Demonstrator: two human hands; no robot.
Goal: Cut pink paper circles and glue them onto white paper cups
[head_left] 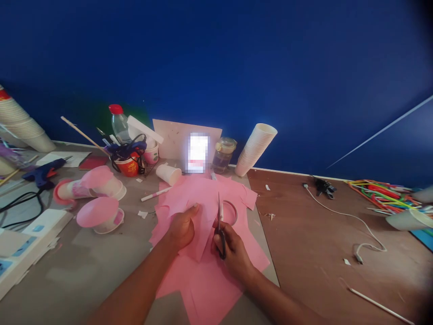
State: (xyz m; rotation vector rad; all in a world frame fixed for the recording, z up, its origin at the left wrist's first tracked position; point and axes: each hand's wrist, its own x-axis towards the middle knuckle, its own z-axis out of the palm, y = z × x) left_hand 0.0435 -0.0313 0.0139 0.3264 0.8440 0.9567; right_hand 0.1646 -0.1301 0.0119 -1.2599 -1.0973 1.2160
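A glue gun (43, 174) lies left of a red-capped plastic bottle (119, 124); a glass jar (223, 155) stands beside a tilted stack of paper cups (255, 150).

Nothing readable; printing on red cup (127, 166) and white box (32, 239) probably too blurred to read

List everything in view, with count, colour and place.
Pink paper sheets: several, pink, under hands
Scissors: one, black, in right hand
Pink-topped cups: at least two, white, left of paper
Glue gun: one, blue, far left
Bottle: one, clear, red cap, back left
Cup stack: one, white, by the wall
Jar: one, clear glass, beside the stack
Cable: one, white, wooden board
Straws: a bundle, mixed colours, far right
Left hand: one, gripping paper
Right hand: one, holding scissors
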